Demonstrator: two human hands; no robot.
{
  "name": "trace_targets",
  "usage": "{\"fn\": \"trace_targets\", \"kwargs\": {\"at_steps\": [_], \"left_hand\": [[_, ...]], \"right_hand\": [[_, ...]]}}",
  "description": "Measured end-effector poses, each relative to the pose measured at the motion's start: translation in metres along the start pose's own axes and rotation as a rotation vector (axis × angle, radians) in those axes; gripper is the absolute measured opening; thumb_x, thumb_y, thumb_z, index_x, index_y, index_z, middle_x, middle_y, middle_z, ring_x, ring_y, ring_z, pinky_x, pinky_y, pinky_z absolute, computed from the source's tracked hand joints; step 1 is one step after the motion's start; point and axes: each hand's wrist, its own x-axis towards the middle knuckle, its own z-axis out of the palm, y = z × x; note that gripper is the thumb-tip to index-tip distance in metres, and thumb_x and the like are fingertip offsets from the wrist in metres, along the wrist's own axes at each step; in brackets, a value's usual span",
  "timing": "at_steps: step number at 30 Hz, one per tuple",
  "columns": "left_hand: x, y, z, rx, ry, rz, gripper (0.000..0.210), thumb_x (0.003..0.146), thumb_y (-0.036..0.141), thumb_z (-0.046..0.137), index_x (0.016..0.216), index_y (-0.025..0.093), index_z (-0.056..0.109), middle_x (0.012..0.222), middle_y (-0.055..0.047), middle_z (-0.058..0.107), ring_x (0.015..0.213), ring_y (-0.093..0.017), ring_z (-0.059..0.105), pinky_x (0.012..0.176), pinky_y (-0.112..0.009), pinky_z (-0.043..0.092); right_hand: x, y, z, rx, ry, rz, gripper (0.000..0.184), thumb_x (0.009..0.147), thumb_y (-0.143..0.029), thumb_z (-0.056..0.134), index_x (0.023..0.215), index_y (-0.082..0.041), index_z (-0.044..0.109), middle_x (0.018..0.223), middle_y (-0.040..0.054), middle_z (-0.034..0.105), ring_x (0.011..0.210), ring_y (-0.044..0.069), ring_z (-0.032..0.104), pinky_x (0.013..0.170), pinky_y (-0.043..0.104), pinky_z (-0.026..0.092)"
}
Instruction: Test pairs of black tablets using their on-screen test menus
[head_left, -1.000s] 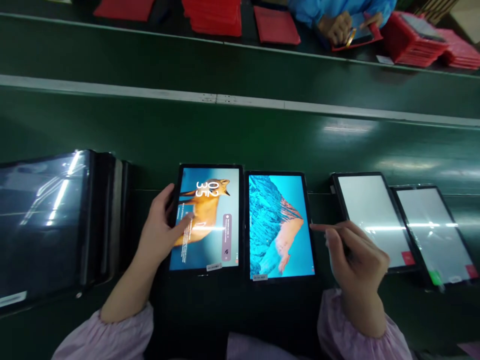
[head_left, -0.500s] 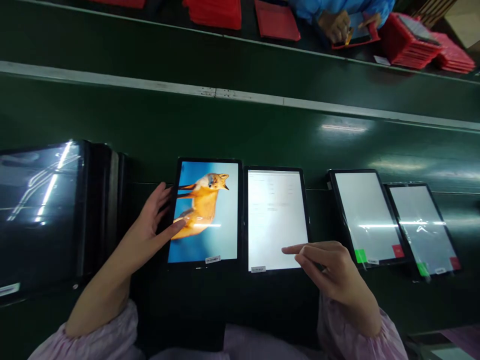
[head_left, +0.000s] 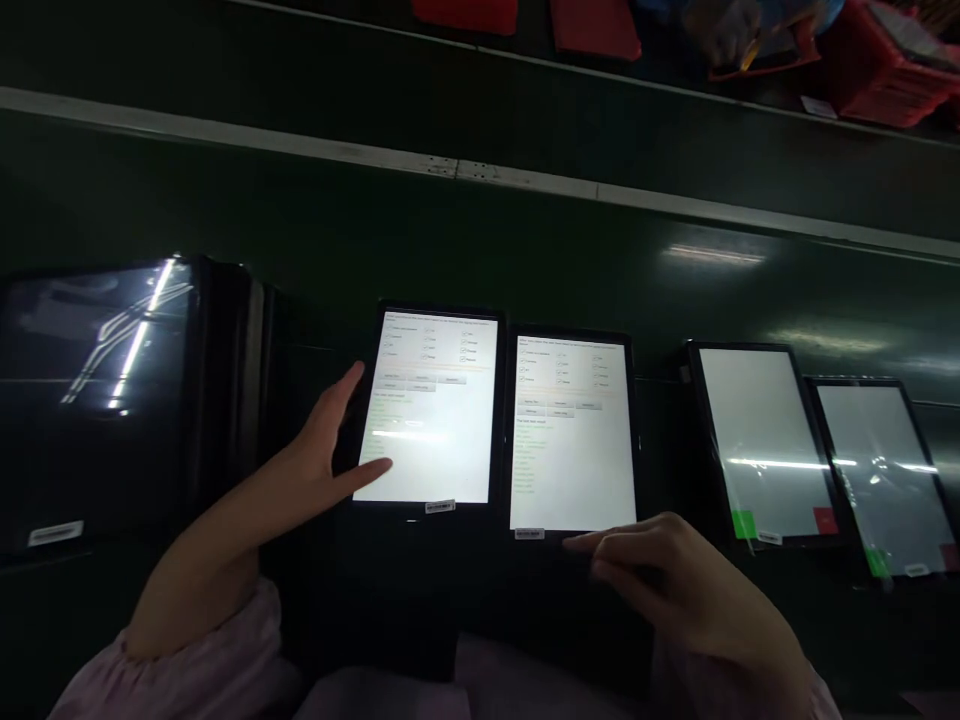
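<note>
A left tablet [head_left: 442, 430] and a right tablet [head_left: 577, 465] lie side by side on a dark green counter [head_left: 337, 220], screens lit with checkboxes and green text. The left hand [head_left: 311, 460] is open at the left tablet's 8 o'clock side, thumb over the screen. The right hand [head_left: 667, 575] points at the right tablet's 6 o'clock edge; whether its other fingers are closed, I cannot tell. Toward 3 o'clock lie two more tablets [head_left: 765, 430].

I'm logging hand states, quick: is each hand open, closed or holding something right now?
Left hand: open, thumb over a lit tablet, nothing gripped.
Right hand: fingers partly curled near the neighbouring tablet's bottom edge; no held object visible.
</note>
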Motion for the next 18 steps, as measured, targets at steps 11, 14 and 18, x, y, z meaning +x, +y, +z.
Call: {"fn": "trace_targets", "kwargs": {"at_steps": [11,14,18], "left_hand": [[-0.014,0.013,0.042,0.231,0.223,0.052,0.130,0.078,0.076,0.076,0.176,0.032,0.003,0.182,-0.021,0.017,0.166,-0.054,0.017,0.121,-0.079,0.037],[-0.011,0.027,0.032,0.132,0.248,-0.036,0.115,0.091,0.078,0.059,0.176,0.026,0.004,0.181,-0.022,0.021,0.167,-0.050,0.020,0.122,-0.074,0.040],[-0.012,0.021,0.020,0.056,0.141,-0.064,0.114,0.092,0.081,0.057,0.175,0.032,-0.005,0.184,-0.019,0.011,0.166,-0.051,0.019,0.118,-0.075,0.043]], "right_hand": [[-0.008,-0.002,-0.007,-0.042,0.159,0.053,0.033,0.109,-0.031,0.055,0.096,-0.019,0.083,0.127,0.0158,0.080,0.040,0.007,0.057,0.041,0.022,0.049],[-0.006,-0.003,-0.006,-0.046,0.114,0.083,0.031,0.108,-0.030,0.057,0.094,-0.020,0.084,0.124,0.0132,0.082,0.040,0.007,0.057,0.043,0.022,0.051],[-0.009,0.000,-0.006,-0.027,0.025,0.092,0.031,0.108,-0.033,0.059,0.100,-0.023,0.087,0.117,0.0104,0.085,0.056,0.014,0.074,0.056,0.024,0.062]]}}
